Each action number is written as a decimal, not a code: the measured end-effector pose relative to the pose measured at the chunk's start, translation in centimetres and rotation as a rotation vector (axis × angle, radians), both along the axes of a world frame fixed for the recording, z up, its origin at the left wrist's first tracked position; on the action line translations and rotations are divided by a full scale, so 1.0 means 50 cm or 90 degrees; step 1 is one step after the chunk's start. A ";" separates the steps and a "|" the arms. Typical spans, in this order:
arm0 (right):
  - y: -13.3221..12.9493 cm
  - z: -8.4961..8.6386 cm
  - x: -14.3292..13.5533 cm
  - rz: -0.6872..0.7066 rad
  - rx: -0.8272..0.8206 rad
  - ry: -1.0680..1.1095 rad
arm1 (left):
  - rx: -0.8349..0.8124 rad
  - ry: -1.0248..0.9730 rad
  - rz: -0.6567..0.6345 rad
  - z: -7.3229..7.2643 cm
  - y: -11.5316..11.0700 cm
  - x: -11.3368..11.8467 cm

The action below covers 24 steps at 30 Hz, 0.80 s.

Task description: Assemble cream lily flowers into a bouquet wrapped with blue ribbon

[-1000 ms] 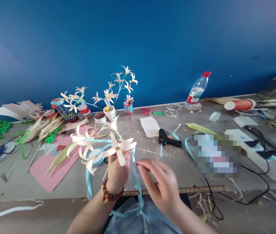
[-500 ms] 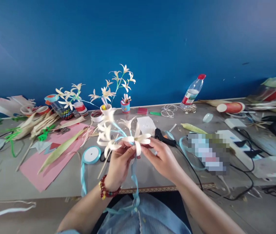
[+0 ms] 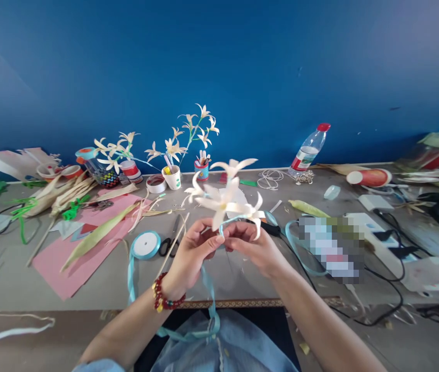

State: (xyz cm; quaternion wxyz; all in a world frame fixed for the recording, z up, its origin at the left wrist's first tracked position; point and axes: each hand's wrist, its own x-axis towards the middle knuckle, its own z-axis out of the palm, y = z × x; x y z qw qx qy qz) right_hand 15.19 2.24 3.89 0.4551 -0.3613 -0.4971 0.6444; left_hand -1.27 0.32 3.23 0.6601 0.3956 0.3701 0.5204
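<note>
A spray of cream artificial flowers (image 3: 221,202) with blue-wrapped stems is held up over the table in front of me. My left hand (image 3: 200,245), a red bead bracelet at its wrist, pinches the stem below the blossoms. Close beside it, my right hand (image 3: 252,245) has its fingers closed on the same stem, partly behind the petals. A light blue ribbon (image 3: 209,294) hangs from my left hand and loops over my lap. The ribbon spool (image 3: 145,245) lies flat to the left, with black scissors (image 3: 168,247) partly seen next to it.
Pink paper (image 3: 83,253) and husks lie left. Finished flower stems lean from a white cup (image 3: 171,178) at the back. A tilted bottle (image 3: 308,150) stands against the blue wall. A glue gun (image 3: 269,225), cables and a power strip (image 3: 378,240) lie right.
The held flower spray has turned and shifted right, its blossoms now above both hands. My hands have come closer together, and the hanging ribbon has swung left.
</note>
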 end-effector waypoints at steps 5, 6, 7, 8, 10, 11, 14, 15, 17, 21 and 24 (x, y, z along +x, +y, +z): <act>-0.008 -0.010 -0.005 -0.067 0.002 0.007 | 0.093 0.160 -0.049 -0.002 0.009 -0.024; -0.010 -0.012 -0.006 -0.075 0.008 0.001 | 0.117 0.199 -0.057 -0.001 0.010 -0.028; -0.011 -0.014 -0.009 -0.084 0.016 -0.002 | 0.137 0.232 -0.072 0.001 0.011 -0.030; -0.013 -0.015 -0.011 -0.089 0.024 0.000 | 0.151 0.255 -0.088 0.004 0.012 -0.031; -0.015 -0.017 -0.015 -0.086 0.028 0.019 | 0.158 0.274 -0.110 0.010 0.011 -0.031; -0.015 -0.017 -0.017 -0.079 0.021 0.036 | 0.155 0.270 -0.110 0.014 0.010 -0.030; -0.017 -0.014 -0.018 -0.043 -0.010 0.102 | 0.115 0.207 -0.110 0.018 0.008 -0.025; -0.018 -0.012 -0.017 -0.029 -0.013 0.121 | 0.095 0.175 -0.119 0.018 0.008 -0.024; -0.018 -0.008 -0.014 0.003 -0.009 0.142 | 0.062 0.111 -0.138 0.016 0.008 -0.023; -0.015 0.001 -0.010 0.054 -0.016 0.150 | 0.025 0.045 -0.139 0.011 0.008 -0.023; -0.008 0.005 -0.009 0.031 -0.004 0.143 | 0.014 0.042 -0.143 0.010 0.005 -0.023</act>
